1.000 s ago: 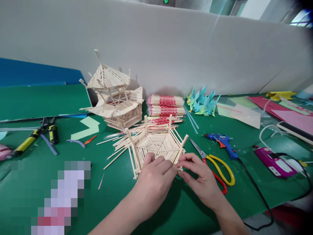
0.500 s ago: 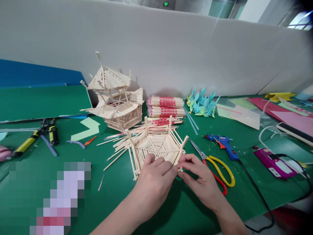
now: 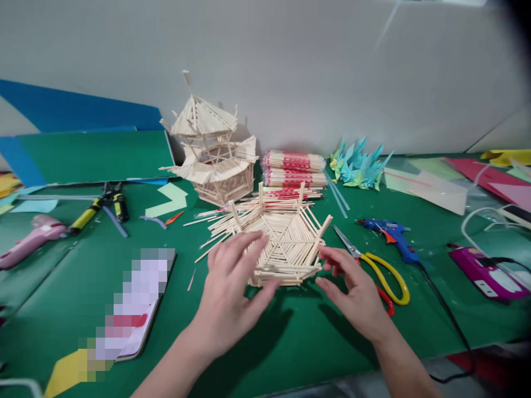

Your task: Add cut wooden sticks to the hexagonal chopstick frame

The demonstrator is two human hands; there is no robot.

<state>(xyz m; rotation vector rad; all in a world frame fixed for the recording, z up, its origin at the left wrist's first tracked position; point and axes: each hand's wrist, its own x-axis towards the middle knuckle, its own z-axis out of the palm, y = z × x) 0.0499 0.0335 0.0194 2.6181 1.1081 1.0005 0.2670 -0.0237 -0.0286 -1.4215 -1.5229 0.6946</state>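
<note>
A six-sided frame of thin wooden sticks [image 3: 286,243] lies on the green table, with short posts standing at its corners and a web-like floor. My left hand [image 3: 230,290] is over its near left side, fingers spread and hiding that corner; whether it touches the sticks I cannot tell. At the near right corner is my right hand [image 3: 352,293], with thumb and fingers apart and nothing between them. Loose sticks [image 3: 218,232] fan out to the left of the frame. Behind it stands a tiered stick pavilion [image 3: 211,155] with a pointed roof.
Right of the frame lie scissors [image 3: 385,276], a blue glue gun [image 3: 392,237] with a black cord, and a purple power strip [image 3: 485,273]. Wrapped stick bundles [image 3: 294,168] and blue folded paper [image 3: 359,166] line the back. Left are pliers [image 3: 93,213], a pink glue gun [image 3: 35,240] and a phone [image 3: 143,331].
Both hands have let go of the frame's near edge and opened. My left hand has drawn to the left. The view has tilted down and swung left.
</note>
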